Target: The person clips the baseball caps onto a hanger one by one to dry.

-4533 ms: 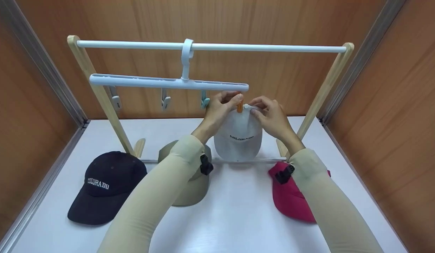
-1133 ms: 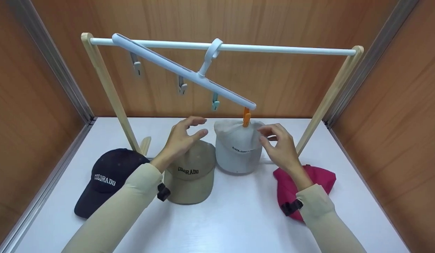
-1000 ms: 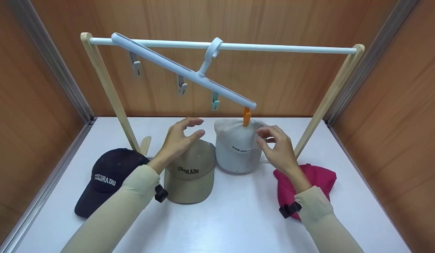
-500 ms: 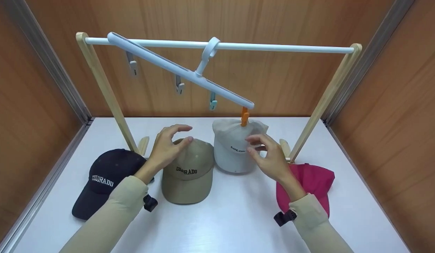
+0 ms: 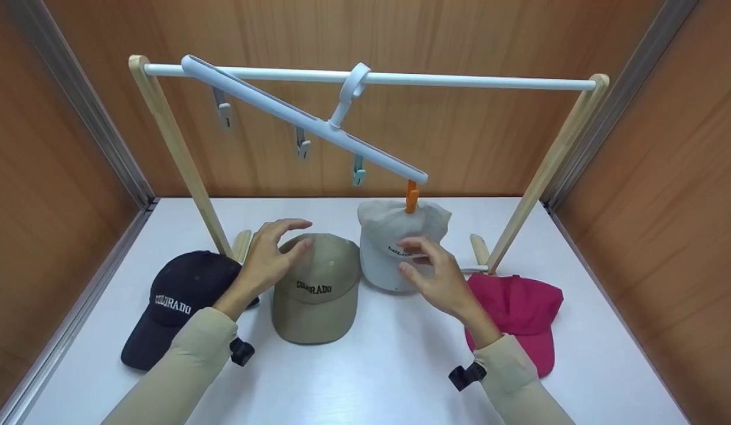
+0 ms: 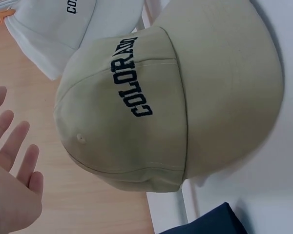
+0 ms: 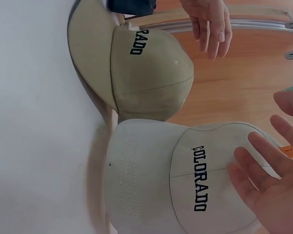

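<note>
In the head view my left hand (image 5: 264,262) hovers empty at the left side of the khaki baseball cap (image 5: 321,289), fingers spread and loosely bent. My right hand (image 5: 435,276) hangs in front of the white baseball cap (image 5: 377,257), also holding nothing and partly covering its lettering. An orange clip (image 5: 412,198) at the low right end of the white hanger (image 5: 271,106) grips the top of the white cap. The hanger tilts steeply down to the right, its hook over the rack's bar (image 5: 472,81). The right wrist view shows my relaxed fingers over the white cap's front.
A navy cap (image 5: 182,307) lies at the left and a crimson cap (image 5: 519,313) at the right, below my right forearm. Grey clips (image 5: 302,144) and a teal clip (image 5: 358,171) dangle from the hanger. Wooden rack legs (image 5: 545,171) rise at both sides; wood panels enclose the white table (image 5: 342,389).
Both hands have left the white cap, which now hangs from the orange clip. The hanger has swung from near level to a steep tilt. Lately both hands have drawn down and nearer.
</note>
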Tool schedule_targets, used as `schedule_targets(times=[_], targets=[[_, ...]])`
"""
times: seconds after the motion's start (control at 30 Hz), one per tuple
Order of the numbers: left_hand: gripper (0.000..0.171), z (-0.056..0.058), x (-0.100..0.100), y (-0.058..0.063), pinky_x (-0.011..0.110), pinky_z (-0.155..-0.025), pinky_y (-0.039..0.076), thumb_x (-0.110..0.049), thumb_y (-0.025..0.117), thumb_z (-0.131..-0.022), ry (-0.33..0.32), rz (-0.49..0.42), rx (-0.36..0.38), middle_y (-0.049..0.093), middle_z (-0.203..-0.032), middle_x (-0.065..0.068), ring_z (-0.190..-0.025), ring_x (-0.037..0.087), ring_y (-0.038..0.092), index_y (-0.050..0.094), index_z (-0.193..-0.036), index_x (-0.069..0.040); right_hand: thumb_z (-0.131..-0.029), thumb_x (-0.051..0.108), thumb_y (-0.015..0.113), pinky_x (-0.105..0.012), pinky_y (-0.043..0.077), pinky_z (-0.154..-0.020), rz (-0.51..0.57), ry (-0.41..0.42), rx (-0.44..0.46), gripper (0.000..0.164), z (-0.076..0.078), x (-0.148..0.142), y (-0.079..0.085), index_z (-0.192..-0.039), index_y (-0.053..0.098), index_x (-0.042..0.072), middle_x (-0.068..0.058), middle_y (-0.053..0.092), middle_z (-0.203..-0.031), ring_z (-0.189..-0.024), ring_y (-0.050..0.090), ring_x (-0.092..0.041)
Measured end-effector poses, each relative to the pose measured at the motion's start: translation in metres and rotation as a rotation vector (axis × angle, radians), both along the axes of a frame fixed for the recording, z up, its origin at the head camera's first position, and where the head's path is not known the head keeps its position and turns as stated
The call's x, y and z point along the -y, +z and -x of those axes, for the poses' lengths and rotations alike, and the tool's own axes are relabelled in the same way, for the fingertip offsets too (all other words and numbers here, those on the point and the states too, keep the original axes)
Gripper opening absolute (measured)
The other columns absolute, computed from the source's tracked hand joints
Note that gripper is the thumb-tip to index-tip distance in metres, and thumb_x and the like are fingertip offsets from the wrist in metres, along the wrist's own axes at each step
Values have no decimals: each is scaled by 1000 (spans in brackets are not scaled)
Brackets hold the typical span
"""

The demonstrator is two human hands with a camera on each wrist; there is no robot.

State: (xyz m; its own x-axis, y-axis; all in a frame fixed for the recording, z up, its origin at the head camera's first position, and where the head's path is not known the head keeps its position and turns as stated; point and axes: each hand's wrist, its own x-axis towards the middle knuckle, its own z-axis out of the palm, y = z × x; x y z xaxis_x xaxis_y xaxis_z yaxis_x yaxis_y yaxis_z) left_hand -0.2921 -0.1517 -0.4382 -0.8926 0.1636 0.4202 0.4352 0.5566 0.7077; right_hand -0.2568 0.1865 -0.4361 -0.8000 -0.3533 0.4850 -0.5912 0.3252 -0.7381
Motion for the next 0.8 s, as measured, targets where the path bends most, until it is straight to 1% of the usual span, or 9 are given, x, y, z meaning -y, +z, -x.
schedule_targets(times=[0.13, 0.2, 0.33, 0.43, 0.47, 0.6, 0.7, 0.8], targets=[[36, 2, 5, -4, 49, -107, 34, -35, 66, -94, 5, 6, -2, 62, -128, -6, -123, 18, 50, 63, -127, -23, -95, 15, 65, -52, 46, -99, -22, 35, 4, 37, -3, 5, -2, -129, 56, 7, -12, 59, -127, -119, 55, -35], [36, 4, 7, -7, 48, -106, 35, -34, 65, -94, 7, 15, 8, 61, -129, -6, -123, 18, 50, 62, -128, -23, -95, 16, 65, -51, 45, -100, -26, 44, 14, 38, -4, 7, -3, -130, 55, 6, -12, 58, -128, -121, 54, -34], [38, 8, 11, -13, 47, -107, 35, -36, 62, -96, -4, 36, 58, 59, -132, -6, -124, 18, 49, 59, -132, -24, -94, 15, 66, -49, 45, -101, -27, 36, 38, 39, -6, 11, -6, -131, 56, 7, -7, 58, -129, -122, 54, -33], [40, 12, 15, -17, 48, -107, 36, -36, 60, -97, -24, 46, 91, 58, -134, -5, -126, 20, 48, 56, -135, -23, -92, 11, 67, -51, 44, -101, -24, 25, 57, 41, -9, 16, -6, -131, 56, 6, -7, 58, -130, -122, 54, -36], [41, 14, 16, -18, 48, -107, 36, -36, 60, -98, -31, 47, 100, 58, -135, -4, -127, 20, 48, 56, -136, -22, -92, 9, 67, -52, 44, -101, -26, 22, 59, 41, -11, 17, -5, -131, 56, 5, -8, 58, -130, -122, 54, -37], [42, 20, 21, -24, 51, -108, 36, -36, 57, -99, -58, 33, 156, 58, -135, 0, -129, 22, 48, 52, -138, -23, -92, 5, 66, -55, 42, -101, -30, 25, 62, 39, -22, 24, 8, -129, 55, 0, -15, 58, -129, -122, 53, -41], [42, 23, 24, -26, 52, -109, 35, -38, 56, -99, -80, 12, 213, 58, -135, 3, -130, 23, 48, 49, -140, -27, -92, 3, 65, -56, 42, -101, -30, 35, 57, 38, -29, 27, 18, -128, 55, 0, -16, 58, -128, -120, 53, -42], [43, 25, 25, -28, 53, -109, 35, -38, 55, -100, -93, -11, 247, 60, -130, 4, -130, 25, 49, 48, -140, -27, -91, 3, 66, -57, 42, -101, -29, 38, 58, 38, -31, 28, 20, -127, 56, 1, -15, 59, -127, -120, 53, -43]])
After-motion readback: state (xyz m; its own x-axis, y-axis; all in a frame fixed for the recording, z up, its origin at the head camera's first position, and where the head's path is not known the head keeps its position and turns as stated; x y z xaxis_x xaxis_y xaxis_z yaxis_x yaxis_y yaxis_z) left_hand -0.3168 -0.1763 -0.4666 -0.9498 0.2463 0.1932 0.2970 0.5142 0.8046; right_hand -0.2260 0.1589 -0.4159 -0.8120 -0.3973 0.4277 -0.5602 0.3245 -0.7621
